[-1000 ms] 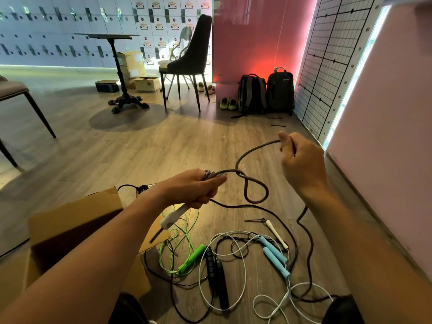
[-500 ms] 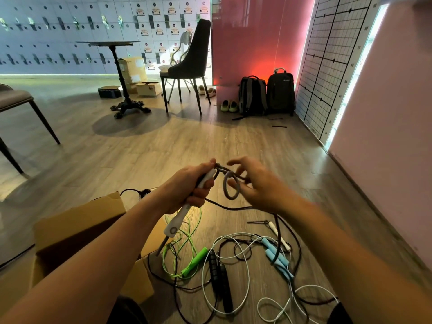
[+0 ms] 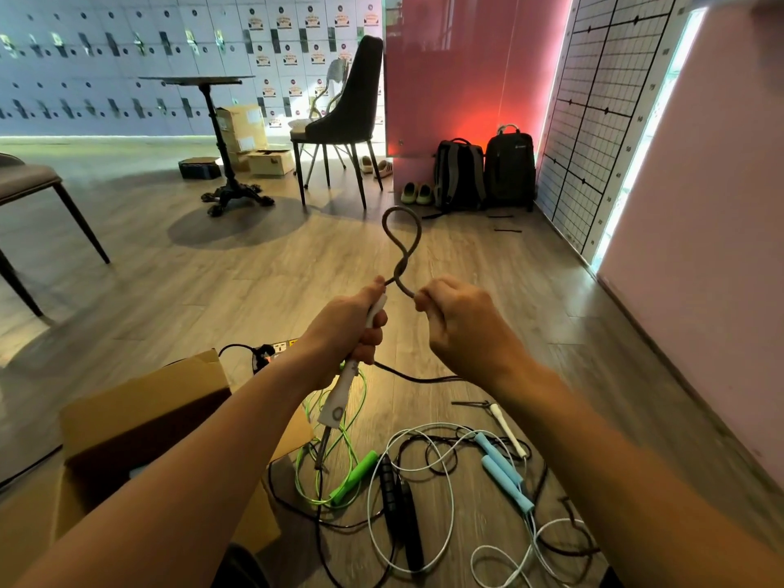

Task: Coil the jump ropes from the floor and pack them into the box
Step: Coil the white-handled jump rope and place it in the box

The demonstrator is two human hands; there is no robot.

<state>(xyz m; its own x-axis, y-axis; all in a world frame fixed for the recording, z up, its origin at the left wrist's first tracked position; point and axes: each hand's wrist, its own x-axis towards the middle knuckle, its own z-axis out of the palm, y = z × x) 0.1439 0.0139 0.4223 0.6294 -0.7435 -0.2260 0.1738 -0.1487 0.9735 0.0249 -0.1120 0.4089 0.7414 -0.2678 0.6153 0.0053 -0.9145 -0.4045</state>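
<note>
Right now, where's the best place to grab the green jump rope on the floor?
Probably its green handle, from above. It lies flat on the floor and is thick and stiff. The thin green cord is looped and tangled, so it would likely snag.

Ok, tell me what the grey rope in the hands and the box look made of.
Rope: probably rubbery plastic or PVC, matte grey; it holds a smooth, springy loop without kinking. Box: corrugated cardboard by the look, matte brown, with creased flaps.
</note>
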